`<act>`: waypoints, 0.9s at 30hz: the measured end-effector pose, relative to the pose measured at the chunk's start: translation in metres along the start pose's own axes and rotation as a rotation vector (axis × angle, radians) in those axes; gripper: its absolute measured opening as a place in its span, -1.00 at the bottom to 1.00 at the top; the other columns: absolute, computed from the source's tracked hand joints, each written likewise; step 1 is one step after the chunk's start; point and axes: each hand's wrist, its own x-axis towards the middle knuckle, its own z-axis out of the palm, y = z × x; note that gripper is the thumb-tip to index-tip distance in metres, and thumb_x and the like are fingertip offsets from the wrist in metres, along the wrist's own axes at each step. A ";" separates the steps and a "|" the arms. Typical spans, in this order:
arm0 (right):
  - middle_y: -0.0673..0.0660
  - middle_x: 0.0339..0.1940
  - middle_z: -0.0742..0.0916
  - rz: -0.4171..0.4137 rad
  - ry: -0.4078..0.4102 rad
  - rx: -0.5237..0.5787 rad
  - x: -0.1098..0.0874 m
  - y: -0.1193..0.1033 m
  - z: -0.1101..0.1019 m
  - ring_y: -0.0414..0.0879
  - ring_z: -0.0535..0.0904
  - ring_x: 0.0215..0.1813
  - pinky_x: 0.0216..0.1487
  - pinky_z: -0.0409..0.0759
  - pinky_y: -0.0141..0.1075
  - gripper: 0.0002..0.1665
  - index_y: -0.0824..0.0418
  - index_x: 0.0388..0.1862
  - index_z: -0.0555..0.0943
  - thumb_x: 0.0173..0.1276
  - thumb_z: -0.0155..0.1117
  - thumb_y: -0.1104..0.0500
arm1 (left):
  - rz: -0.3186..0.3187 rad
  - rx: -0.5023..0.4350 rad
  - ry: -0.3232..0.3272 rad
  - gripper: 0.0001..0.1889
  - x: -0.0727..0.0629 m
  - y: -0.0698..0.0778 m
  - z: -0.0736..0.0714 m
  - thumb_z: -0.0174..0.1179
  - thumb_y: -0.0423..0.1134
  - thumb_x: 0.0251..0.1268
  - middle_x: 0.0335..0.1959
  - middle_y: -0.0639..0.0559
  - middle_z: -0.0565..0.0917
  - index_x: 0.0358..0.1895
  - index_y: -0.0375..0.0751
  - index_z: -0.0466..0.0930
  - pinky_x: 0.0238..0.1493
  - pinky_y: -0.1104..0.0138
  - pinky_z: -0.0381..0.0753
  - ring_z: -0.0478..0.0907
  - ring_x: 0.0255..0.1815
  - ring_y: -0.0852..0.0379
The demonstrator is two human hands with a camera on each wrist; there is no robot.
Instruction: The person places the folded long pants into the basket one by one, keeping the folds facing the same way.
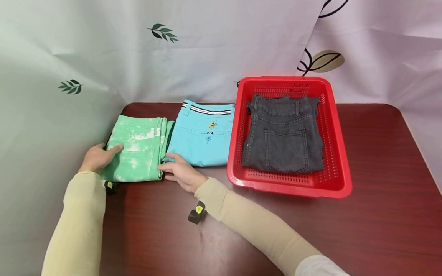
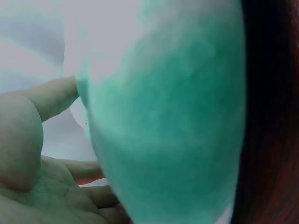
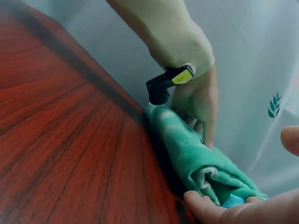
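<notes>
Folded green pants (image 1: 136, 149) with white blotches lie at the table's left end. On their left edge my left hand (image 1: 98, 156) has its thumb on top, with the other fingers at the side and partly hidden. In the left wrist view, the thumb (image 2: 53, 98) and fingers meet the green cloth. My right hand (image 1: 184, 174) touches the right edge of the same pants with its fingertips, its fingers fairly straight. The right wrist view shows its thumb (image 3: 290, 140) apart from the cloth. Folded light blue pants (image 1: 203, 149) lie just to the right.
A red plastic basket (image 1: 290, 188) stands right of the blue pants. Folded dark grey pants (image 1: 286, 134) lie in it. The reddish-brown table (image 1: 383, 172) meets a pale patterned curtain (image 1: 214, 57) at the back and left. Each wrist bears a small black camera (image 1: 197, 214).
</notes>
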 end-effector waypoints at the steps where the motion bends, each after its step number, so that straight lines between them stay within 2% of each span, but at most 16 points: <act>1: 0.21 0.47 0.37 0.002 -0.003 0.019 0.000 0.000 0.000 0.07 0.48 0.36 0.39 0.39 -0.02 -0.23 0.20 0.57 0.18 0.45 0.22 0.28 | 0.000 0.007 -0.004 0.16 -0.001 0.000 0.000 -0.18 0.43 0.40 0.45 -0.70 -0.08 0.47 -0.71 -0.28 0.35 -0.30 0.17 0.00 0.43 -0.60; 6: 0.23 0.46 0.38 -0.011 -0.012 0.041 0.002 0.001 -0.003 0.09 0.45 0.39 0.38 0.40 -0.03 -0.28 0.21 0.55 0.20 0.48 0.19 0.28 | -0.011 0.005 -0.028 0.17 -0.004 0.004 0.001 -0.08 0.43 0.36 0.37 -0.68 0.13 0.42 -0.79 -0.08 0.18 -0.18 0.42 0.28 0.25 -0.44; 12: 0.23 0.50 0.35 -0.034 -0.063 -0.063 0.005 0.006 -0.013 0.03 0.29 0.51 0.44 0.30 -0.13 -0.31 0.14 0.55 0.20 0.52 0.18 0.22 | -0.082 -0.093 -0.028 0.21 -0.004 0.004 0.009 0.05 0.42 0.28 0.40 -0.61 0.14 0.46 -0.74 -0.10 0.07 0.00 0.49 0.31 0.17 -0.31; 18: 0.34 0.55 0.27 -0.040 -0.127 -0.055 0.005 0.007 -0.015 0.04 0.18 0.57 0.48 0.24 -0.16 -0.30 0.15 0.57 0.17 0.53 0.13 0.30 | -0.106 -0.150 0.033 0.19 -0.009 0.000 0.011 0.11 0.38 0.28 0.41 -0.61 0.12 0.49 -0.68 -0.12 0.05 0.01 0.48 0.31 0.20 -0.33; 23: 0.33 0.57 0.23 -0.054 -0.131 -0.060 0.004 0.006 -0.011 0.03 0.14 0.58 0.47 0.26 -0.17 -0.29 0.20 0.56 0.15 0.51 0.13 0.35 | -0.121 -0.253 0.083 0.13 -0.015 -0.001 0.014 0.16 0.28 0.32 0.46 -0.58 0.10 0.52 -0.62 -0.13 0.15 -0.03 0.44 0.26 0.27 -0.33; 27: 0.34 0.57 0.22 -0.051 -0.122 -0.059 0.004 0.006 -0.008 0.03 0.15 0.58 0.46 0.29 -0.17 -0.32 0.23 0.54 0.17 0.51 0.13 0.36 | -0.136 -0.350 0.126 0.08 -0.020 -0.002 0.018 0.20 0.21 0.33 0.48 -0.51 0.10 0.54 -0.56 -0.13 0.13 -0.02 0.43 0.26 0.26 -0.29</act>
